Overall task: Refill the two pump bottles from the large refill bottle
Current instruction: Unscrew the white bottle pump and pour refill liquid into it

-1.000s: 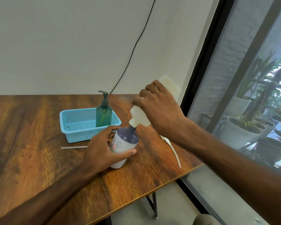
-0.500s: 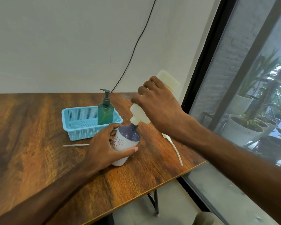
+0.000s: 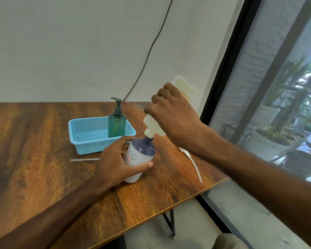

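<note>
Hands [image 3: 115, 164] [image 3: 176, 119] round bottles [image 3: 142, 151] [image 3: 185, 87] near table [image 3: 187, 193] edge

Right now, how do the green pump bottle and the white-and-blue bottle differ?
The green pump bottle has its pump on; the white-and-blue bottle is open, the refill bottle tipped at its neck. The green pump bottle stands in the blue basket; the white-and-blue bottle is on the table, gripped by the left hand.

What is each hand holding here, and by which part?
Left hand grips the white, purple-topped bottle round its body; right hand holds the tilted translucent white refill bottle round its middle.
</note>
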A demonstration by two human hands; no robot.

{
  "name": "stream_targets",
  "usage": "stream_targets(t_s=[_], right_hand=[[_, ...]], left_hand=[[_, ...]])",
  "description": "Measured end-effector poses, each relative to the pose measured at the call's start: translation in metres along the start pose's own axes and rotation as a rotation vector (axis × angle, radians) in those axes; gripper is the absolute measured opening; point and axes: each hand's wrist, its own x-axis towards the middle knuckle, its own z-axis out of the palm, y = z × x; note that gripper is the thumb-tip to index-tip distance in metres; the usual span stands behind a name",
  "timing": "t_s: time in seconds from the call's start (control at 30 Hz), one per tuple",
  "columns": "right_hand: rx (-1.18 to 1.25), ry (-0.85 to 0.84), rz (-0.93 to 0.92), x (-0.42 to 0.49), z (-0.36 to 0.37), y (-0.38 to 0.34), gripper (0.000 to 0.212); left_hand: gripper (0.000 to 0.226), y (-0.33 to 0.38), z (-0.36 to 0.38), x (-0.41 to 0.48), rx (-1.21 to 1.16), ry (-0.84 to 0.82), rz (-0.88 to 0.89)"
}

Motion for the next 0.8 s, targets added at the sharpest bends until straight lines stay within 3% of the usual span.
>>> stream_targets(t_s=[0.3, 0.5, 0.8], right_hand=[[-0.025, -0.013, -0.01, -0.0005, -0.0047, 0.0003, 0.069], [-0.029, -0.006, -0.01, 0.0007, -0.0032, -0.0012, 0.069], [-0.006, 0.006, -0.02, 0.0012, -0.003, -0.001, 0.067]], left_hand=[[0.099, 0.0022, -0.0005, -0.0001, -0.013, 0.0, 0.01], [0.114, -0.0025, 0.001, 0.0005, -0.007, -0.005, -0.007], [0.107, -0.0022, 0.0005, 0.0005, -0.017, 0.008, 0.011]])
